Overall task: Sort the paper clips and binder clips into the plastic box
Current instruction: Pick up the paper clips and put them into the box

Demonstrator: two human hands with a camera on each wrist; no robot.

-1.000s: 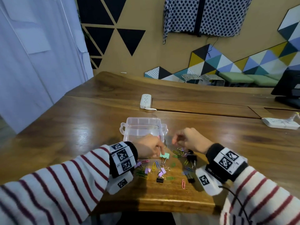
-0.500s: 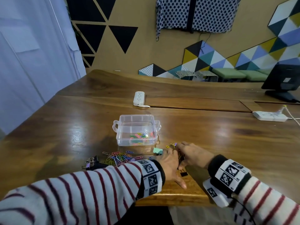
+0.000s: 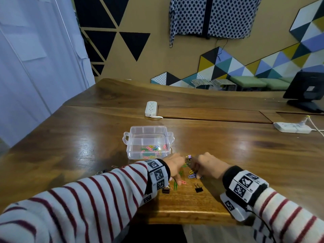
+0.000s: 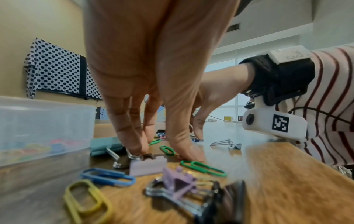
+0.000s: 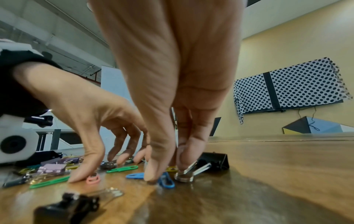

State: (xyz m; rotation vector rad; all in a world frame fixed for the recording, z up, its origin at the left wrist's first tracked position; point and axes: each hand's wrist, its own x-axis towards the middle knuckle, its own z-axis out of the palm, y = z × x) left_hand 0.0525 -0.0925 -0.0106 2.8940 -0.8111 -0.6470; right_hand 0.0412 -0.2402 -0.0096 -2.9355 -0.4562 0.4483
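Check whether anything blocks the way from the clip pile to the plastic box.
Nothing visible does. The plastic box stands open, lidless, just beyond the clip pile, with bare table between. Both the left hand and right hand work in the pile.

Your head cam is looking fwd and down across the wooden table (image 3: 228, 149), taking in the plastic box (image 3: 148, 143), both striped sleeves and the far wall w/ the polka-dot cloth (image 3: 213, 16). Your left wrist cam is sitting almost at tabletop level, very close behind the left hand (image 4: 153, 75), facing across toward the right hand (image 4: 212, 97) and its wrist cam. The right wrist cam is mirroring that, low behind the right hand (image 5: 172, 75), looking at the left hand (image 5: 86, 109). All three are sharing the scattered clips btwn the hands; the cloth is showing in each view.
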